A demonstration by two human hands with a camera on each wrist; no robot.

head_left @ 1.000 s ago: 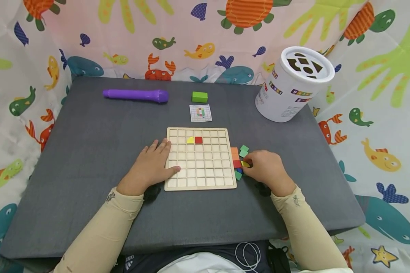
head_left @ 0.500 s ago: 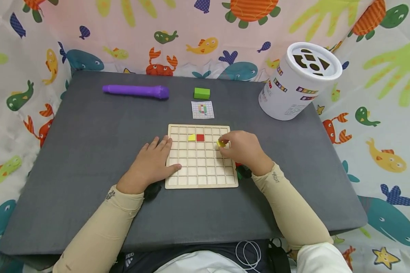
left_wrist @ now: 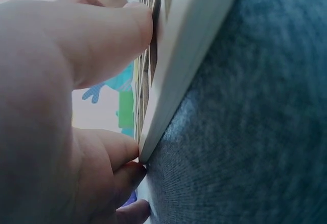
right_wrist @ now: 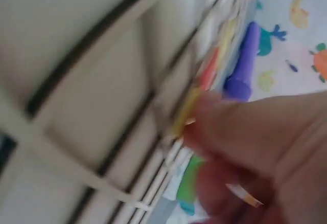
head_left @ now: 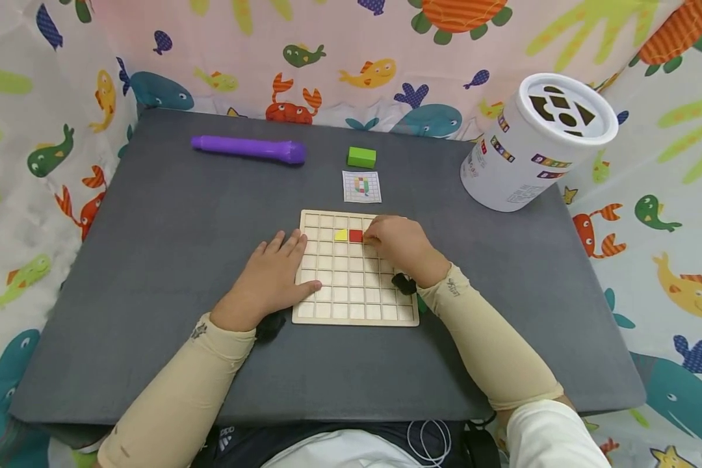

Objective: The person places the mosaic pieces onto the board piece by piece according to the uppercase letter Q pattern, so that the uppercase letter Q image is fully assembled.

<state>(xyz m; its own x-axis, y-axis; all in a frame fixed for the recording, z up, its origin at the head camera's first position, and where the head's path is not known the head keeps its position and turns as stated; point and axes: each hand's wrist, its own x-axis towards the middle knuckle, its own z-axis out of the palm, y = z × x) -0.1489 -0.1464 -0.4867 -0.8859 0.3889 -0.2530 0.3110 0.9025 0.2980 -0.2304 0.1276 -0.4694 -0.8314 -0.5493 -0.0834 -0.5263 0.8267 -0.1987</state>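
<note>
A wooden grid board (head_left: 339,296) lies flat on the grey table. Flat in its upper cells sit a yellow piece (head_left: 341,235) and, touching its right side, a red square tile (head_left: 355,236). My left hand (head_left: 269,276) rests on the board's left edge, fingers straight and thumb over the rim. Over the upper right cells, my right hand (head_left: 400,244) pinches another yellow piece (right_wrist: 185,112) against the board, just right of the red tile. That piece is hidden by the hand in the head view but shows, blurred, in the right wrist view.
Behind the board lie a small printed pattern card (head_left: 362,187) and a green block (head_left: 361,157). A purple microphone-shaped stick (head_left: 248,149) is at the back left, a white lidded bucket (head_left: 520,156) at the back right. A green piece (head_left: 422,304) peeks out beside the board's right edge.
My right hand has picked the yellow piece from the loose pile right of the board and carried it left, over the grid to the red tile. The left hand has stayed on the board.
</note>
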